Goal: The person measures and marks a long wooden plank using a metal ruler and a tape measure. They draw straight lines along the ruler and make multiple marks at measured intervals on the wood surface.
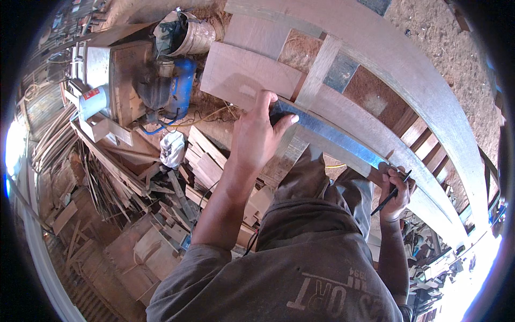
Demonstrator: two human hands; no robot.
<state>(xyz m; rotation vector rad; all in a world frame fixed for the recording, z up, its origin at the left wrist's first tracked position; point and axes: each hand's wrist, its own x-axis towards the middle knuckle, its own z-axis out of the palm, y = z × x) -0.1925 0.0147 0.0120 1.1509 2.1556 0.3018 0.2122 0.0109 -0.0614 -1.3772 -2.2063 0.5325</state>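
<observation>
A shiny metal straightedge (334, 135) lies lengthwise along a long wooden board (362, 114) in front of my body. My left hand (257, 129) grips its left end between thumb and fingers, where a dark part shows beside the thumb. At the other end, my right hand (396, 195) rests by the straightedge's tip. A slim dark marking tool (380, 205), perhaps a pencil, is held in its fingers and slants down toward me. Whether the right fingers also press the metal is hard to tell.
Beyond runs another long plank (386, 44), with a wooden crosspiece (322, 72) between the boards. To the left are a blue machine (183, 86), a bucket (197, 38), a white container (93, 101) and a white bag (172, 149). Wood offcuts (205, 157) are piled beside my legs.
</observation>
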